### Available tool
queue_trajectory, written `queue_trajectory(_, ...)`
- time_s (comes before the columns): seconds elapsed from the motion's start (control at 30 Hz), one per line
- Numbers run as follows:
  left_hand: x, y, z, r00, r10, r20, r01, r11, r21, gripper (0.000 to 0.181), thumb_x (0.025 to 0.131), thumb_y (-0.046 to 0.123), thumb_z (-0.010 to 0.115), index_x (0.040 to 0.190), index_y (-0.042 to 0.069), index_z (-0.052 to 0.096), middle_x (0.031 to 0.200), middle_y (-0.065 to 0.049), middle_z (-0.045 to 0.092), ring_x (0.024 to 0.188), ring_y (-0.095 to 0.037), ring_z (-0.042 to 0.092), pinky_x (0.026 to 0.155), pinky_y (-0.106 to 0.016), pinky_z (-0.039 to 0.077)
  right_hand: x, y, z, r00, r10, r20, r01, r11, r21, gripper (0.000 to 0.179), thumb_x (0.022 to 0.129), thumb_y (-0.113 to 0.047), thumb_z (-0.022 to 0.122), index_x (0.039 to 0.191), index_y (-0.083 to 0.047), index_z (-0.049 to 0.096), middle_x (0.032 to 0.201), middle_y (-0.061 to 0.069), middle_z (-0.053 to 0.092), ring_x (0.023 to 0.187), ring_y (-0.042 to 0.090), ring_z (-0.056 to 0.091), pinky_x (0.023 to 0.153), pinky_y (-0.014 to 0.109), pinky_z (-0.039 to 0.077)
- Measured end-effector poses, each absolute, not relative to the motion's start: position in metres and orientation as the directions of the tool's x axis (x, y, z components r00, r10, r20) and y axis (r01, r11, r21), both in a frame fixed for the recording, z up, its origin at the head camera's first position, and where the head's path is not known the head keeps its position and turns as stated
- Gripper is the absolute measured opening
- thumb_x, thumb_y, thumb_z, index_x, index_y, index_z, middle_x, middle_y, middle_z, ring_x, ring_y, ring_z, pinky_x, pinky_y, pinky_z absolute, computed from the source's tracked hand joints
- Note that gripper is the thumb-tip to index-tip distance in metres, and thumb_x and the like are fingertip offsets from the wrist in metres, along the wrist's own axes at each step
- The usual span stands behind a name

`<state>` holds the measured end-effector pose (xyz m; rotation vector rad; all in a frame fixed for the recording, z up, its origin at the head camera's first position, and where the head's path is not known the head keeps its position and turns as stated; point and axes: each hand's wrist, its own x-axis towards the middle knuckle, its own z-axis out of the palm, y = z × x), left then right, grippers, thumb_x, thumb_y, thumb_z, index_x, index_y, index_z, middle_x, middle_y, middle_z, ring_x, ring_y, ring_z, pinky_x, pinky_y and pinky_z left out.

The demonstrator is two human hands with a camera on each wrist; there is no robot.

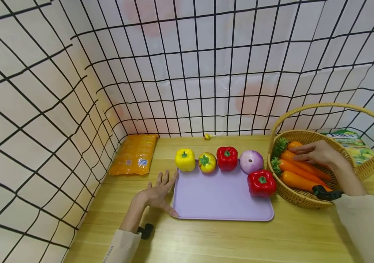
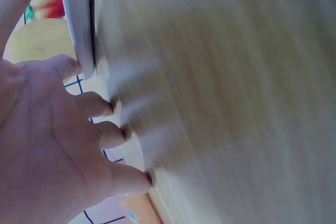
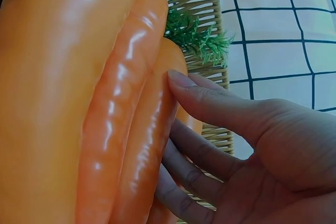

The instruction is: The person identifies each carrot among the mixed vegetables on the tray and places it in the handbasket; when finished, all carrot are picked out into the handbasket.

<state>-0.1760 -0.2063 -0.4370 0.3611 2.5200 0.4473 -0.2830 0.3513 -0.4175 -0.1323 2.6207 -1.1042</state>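
My left hand (image 1: pixel 155 195), fingers spread, lies at the left edge of the lilac tray (image 1: pixel 219 201), thumb at its near corner. In the left wrist view its palm (image 2: pixel 47 135) shows, fingertips on the wood. My right hand (image 1: pixel 320 153) reaches into the wicker basket (image 1: pixel 305 200), where several orange carrots (image 1: pixel 300 170) with green tops lie. In the right wrist view its thumb rests on one carrot (image 3: pixel 149 140) and its fingers pass behind that carrot. Along the tray stand a yellow bell pepper (image 1: pixel 185 160), a red-yellow fruit (image 1: pixel 207 163), two red bell peppers (image 1: pixel 261 183) and a purple onion (image 1: pixel 251 162).
An orange packet (image 1: pixel 134 155) lies at the back left. A small wrapped lollipop (image 1: pixel 207 137) sits by the grid-patterned back wall (image 1: pixel 190 87). Behind the basket, whose tall handle (image 1: pixel 331 105) arches up, is a green and yellow package (image 1: pixel 354 144).
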Motion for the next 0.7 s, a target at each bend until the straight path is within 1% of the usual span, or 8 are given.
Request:
queue_trajectory(0.1, -0.176, -0.206, -0.436, -0.814, 0.341, -0.47, 0.162, 0.91, 0.381, 0.143, 0.071, 0.056, 0.091, 0.167, 0.021, -0.009, 0.171, -0.024, -0.019, 0.159, -0.047, -0.016, 0.121, -0.079, 0.001, -0.283, 0.352, -0.417, -0.952, -0.203, -0.232, 0.02, 0.711, -0.703, 0.056, 0.093, -0.025, 0.079, 0.137, 0.004, 0.062, 0.142, 0.033, 0.056, 0.084, -0.014, 0.06, 0.075, 0.027, 0.062)
queue_trajectory(0.2, -0.176, -0.206, -0.436, -0.814, 0.348, -0.465, 0.168, 0.907, 0.386, 0.142, 0.071, 0.055, 0.091, 0.167, 0.021, -0.009, 0.171, -0.025, -0.019, 0.159, -0.048, -0.015, 0.12, -0.08, 0.001, -0.281, 0.353, -0.414, -0.949, -0.217, -0.228, -0.007, 0.74, -0.673, 0.057, 0.094, -0.029, 0.078, 0.138, 0.004, 0.062, 0.144, 0.034, 0.055, 0.084, -0.011, 0.061, 0.073, 0.026, 0.061)
queue_trajectory(0.3, -0.176, -0.206, -0.437, -0.813, 0.365, -0.454, 0.179, 0.898, 0.401, 0.141, 0.072, 0.055, 0.091, 0.167, 0.021, -0.008, 0.171, -0.025, -0.018, 0.159, -0.047, -0.016, 0.121, -0.079, 0.0, -0.278, 0.354, -0.408, -0.944, -0.245, -0.221, -0.065, 0.794, -0.604, 0.056, 0.096, -0.034, 0.074, 0.138, 0.002, 0.063, 0.144, 0.034, 0.055, 0.09, 0.0, 0.064, 0.074, 0.028, 0.06)
queue_trajectory(0.4, -0.177, -0.208, -0.438, -0.814, 0.388, -0.433, 0.185, 0.879, 0.44, 0.139, 0.073, 0.054, 0.091, 0.167, 0.021, -0.007, 0.171, -0.025, -0.018, 0.158, -0.047, -0.017, 0.121, -0.079, -0.002, -0.272, 0.353, -0.397, -0.938, -0.291, -0.191, -0.159, 0.847, -0.506, 0.056, 0.1, -0.039, 0.068, 0.139, 0.001, 0.063, 0.142, 0.035, 0.057, 0.104, 0.022, 0.069, 0.084, 0.04, 0.059)
queue_trajectory(0.47, -0.177, -0.21, -0.439, -0.818, 0.404, -0.408, 0.185, 0.858, 0.48, 0.136, 0.074, 0.053, 0.09, 0.168, 0.022, -0.004, 0.171, -0.024, -0.017, 0.159, -0.046, -0.017, 0.12, -0.078, -0.004, -0.266, 0.351, -0.386, -0.934, -0.311, -0.176, -0.203, 0.868, -0.454, 0.058, 0.102, -0.042, 0.064, 0.141, 0.001, 0.062, 0.14, 0.036, 0.058, 0.113, 0.037, 0.067, 0.09, 0.052, 0.056)
queue_trajectory(0.53, -0.178, -0.214, -0.438, -0.829, 0.42, -0.369, 0.175, 0.822, 0.542, 0.129, 0.079, 0.051, 0.087, 0.168, 0.022, -0.002, 0.173, -0.02, -0.013, 0.159, -0.044, -0.016, 0.122, -0.076, -0.004, -0.26, 0.347, -0.375, -0.929, -0.334, -0.162, -0.236, 0.869, -0.435, 0.058, 0.105, -0.041, 0.058, 0.143, 0.003, 0.059, 0.141, 0.037, 0.058, 0.121, 0.05, 0.061, 0.094, 0.063, 0.052)
queue_trajectory(0.6, -0.179, -0.219, -0.436, -0.844, 0.432, -0.318, 0.171, 0.779, 0.604, 0.118, 0.087, 0.048, 0.081, 0.168, 0.021, 0.0, 0.174, -0.016, -0.009, 0.16, -0.041, -0.013, 0.124, -0.073, -0.004, -0.253, 0.342, -0.365, -0.924, -0.35, -0.156, -0.253, 0.863, -0.437, 0.059, 0.107, -0.041, 0.054, 0.144, 0.005, 0.056, 0.142, 0.038, 0.056, 0.126, 0.057, 0.055, 0.096, 0.07, 0.048)
queue_trajectory(0.7, -0.18, -0.226, -0.43, -0.882, 0.418, -0.219, 0.185, 0.734, 0.654, 0.095, 0.101, 0.043, 0.065, 0.168, 0.018, 0.004, 0.175, -0.014, -0.005, 0.161, -0.04, -0.01, 0.124, -0.071, -0.005, -0.242, 0.329, -0.353, -0.922, -0.364, -0.131, -0.273, 0.851, -0.448, 0.059, 0.109, -0.041, 0.05, 0.145, 0.006, 0.054, 0.145, 0.038, 0.052, 0.132, 0.061, 0.047, 0.099, 0.075, 0.043)
